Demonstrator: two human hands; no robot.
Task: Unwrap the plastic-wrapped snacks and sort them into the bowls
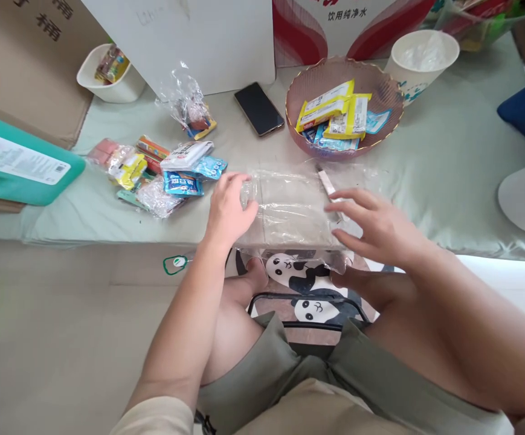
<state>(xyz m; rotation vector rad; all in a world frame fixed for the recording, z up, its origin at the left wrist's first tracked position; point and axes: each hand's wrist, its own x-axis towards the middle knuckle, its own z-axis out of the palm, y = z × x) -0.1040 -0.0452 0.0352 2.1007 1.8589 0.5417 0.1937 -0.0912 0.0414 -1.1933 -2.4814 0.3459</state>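
Note:
A clear plastic bag (293, 199) lies flat on the cloth-covered table, its near edge hanging over the front. My left hand (230, 208) is at the bag's left edge, thumb apart from the curved fingers; whether it touches the film is hard to tell. Over the bag's right side, my right hand (375, 229) has its fingers spread and holds nothing. Close to those fingertips is a slim, pale pink tool with a dark tip (328, 183), partly hidden by the hand. Left of my left hand sits a pile of small snack packets (183, 183).
Behind the bag stand a pink ribbed glass bowl (296, 133) with yellow and blue packets, a black phone (259, 109) and a paper cup (407, 66). A small white bowl (119, 90) and a green jug (58, 178) are at the left; a white container (522, 196) is right.

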